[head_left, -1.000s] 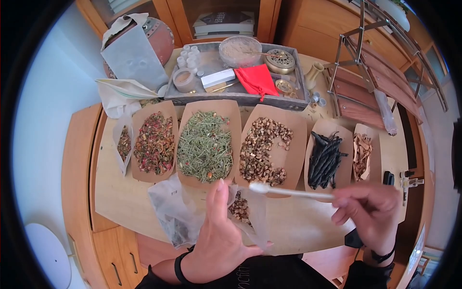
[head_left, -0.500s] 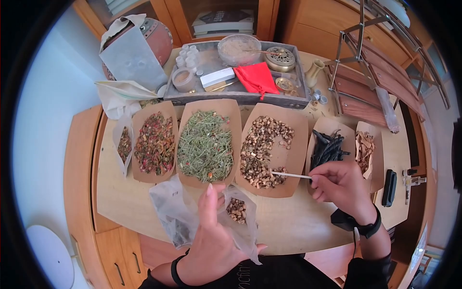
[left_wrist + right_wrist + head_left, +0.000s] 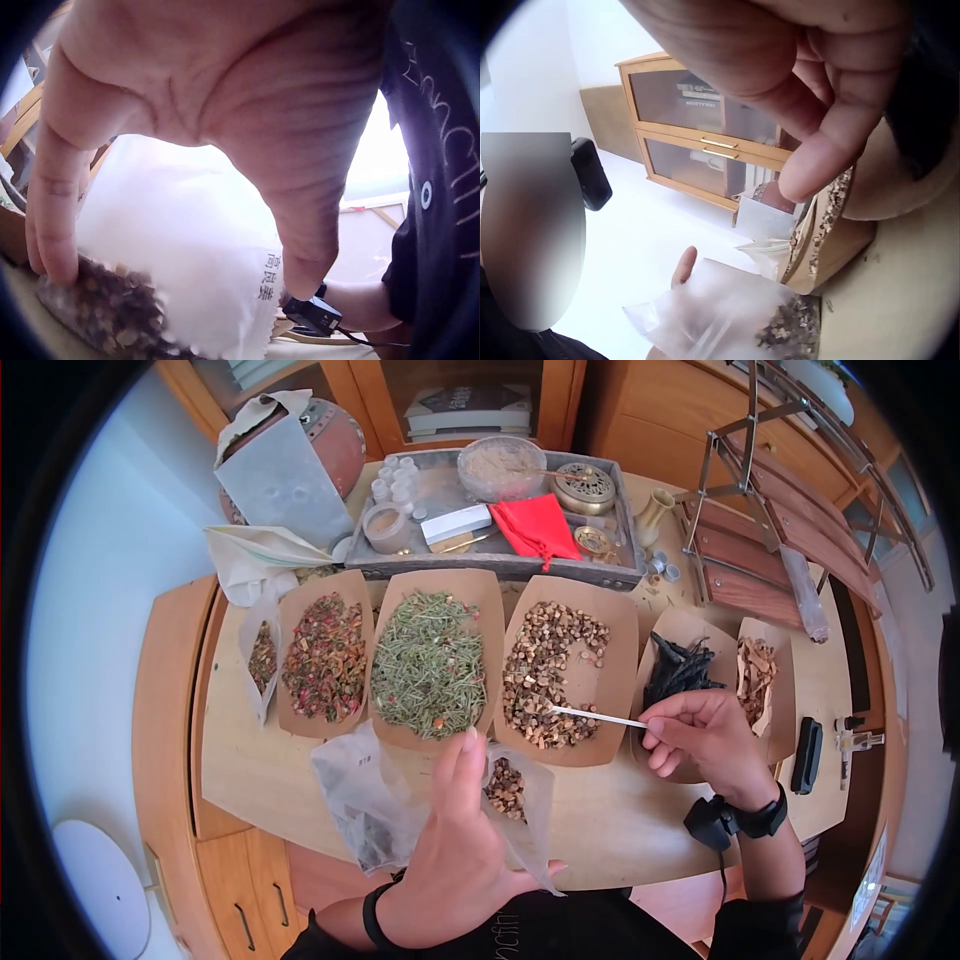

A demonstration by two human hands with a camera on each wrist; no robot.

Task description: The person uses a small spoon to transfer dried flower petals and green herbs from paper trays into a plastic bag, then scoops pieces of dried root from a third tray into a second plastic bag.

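Note:
My left hand (image 3: pixel 455 860) grips a translucent plastic bag (image 3: pixel 202 225) of chopped brown pieces, fingers on one side and thumb on the other. Those pieces (image 3: pixel 112 311) lie at the bottom of the bag, close over the table. With thumb and fingertips my right hand (image 3: pixel 710 740) pinches the handle of a thin, pale spoon (image 3: pixel 600 716). Its far end reaches over similar brown pieces (image 3: pixel 555 650) in a brown paper tray (image 3: pixel 605 675). The right wrist view shows the right hand (image 3: pixel 832 142) above the bag (image 3: pixel 705 307); the spoon is hidden there.
Left of that tray stand paper trays of green needle-like herb (image 3: pixel 430 660) and red-brown petals (image 3: pixel 325 660). Black pods (image 3: pixel 685 665) and tan shavings (image 3: pixel 757 675) are to its right. Behind sits a grey tray (image 3: pixel 400 568) with a red pouch (image 3: pixel 535 525). Another plastic bag (image 3: pixel 365 785) lies left.
My right hand has moved left and forward, bringing the spoon's end from near the bag to over the brown pieces in the tray. My left hand keeps its hold on the bag, shifting slightly.

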